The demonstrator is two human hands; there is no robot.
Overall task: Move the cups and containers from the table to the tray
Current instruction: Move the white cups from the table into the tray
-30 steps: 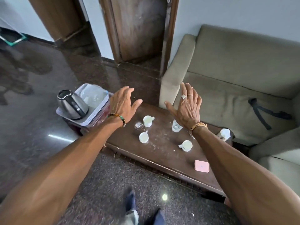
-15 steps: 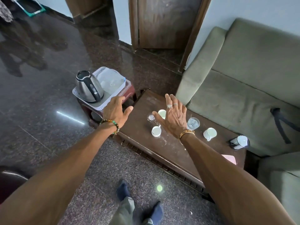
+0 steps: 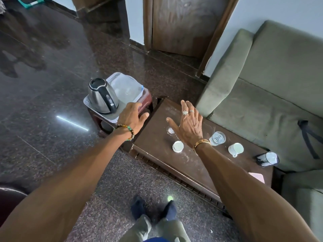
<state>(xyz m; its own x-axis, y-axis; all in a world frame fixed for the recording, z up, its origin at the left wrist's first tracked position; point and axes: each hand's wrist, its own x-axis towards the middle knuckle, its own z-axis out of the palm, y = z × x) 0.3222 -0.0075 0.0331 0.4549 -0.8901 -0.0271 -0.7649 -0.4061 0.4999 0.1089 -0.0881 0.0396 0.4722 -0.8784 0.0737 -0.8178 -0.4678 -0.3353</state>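
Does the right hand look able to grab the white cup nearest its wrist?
Probably yes: the right hand is open and empty, the white cup stands uncovered beside it, and nothing lies between.

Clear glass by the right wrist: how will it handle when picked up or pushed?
The glass looks smooth and clear, so probably slippery and breakable if knocked off the table. It stands upright and looks short and wide, so it likely slides rather than tips. Whether it holds liquid I cannot tell, so keep it level.
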